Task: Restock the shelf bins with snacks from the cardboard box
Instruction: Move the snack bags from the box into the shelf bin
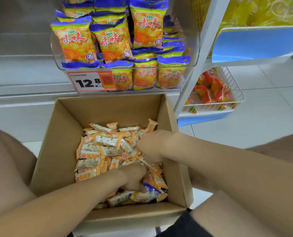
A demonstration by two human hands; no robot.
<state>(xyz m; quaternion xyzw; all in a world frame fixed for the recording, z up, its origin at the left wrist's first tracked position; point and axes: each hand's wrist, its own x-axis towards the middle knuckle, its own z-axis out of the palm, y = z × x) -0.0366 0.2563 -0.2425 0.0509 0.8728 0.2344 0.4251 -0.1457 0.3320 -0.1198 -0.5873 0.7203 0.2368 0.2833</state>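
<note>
Both forearms bare, reaching down and inward. Left arm (65, 199) comes in from near left, diagonal toward centre. Left hand (133, 178) is knuckles up, fingers curled down into the snack packets (98, 151), tips hidden. Right arm (210, 159) enters from the right, angled leftward. Right hand (151, 146) sits just beyond the left, back of hand up, fingers bent under and buried too. Hands close, apart. Can't tell if either has a real grip. Bare left knee (7, 151) and right knee (282, 141) at the frame edges.
</note>
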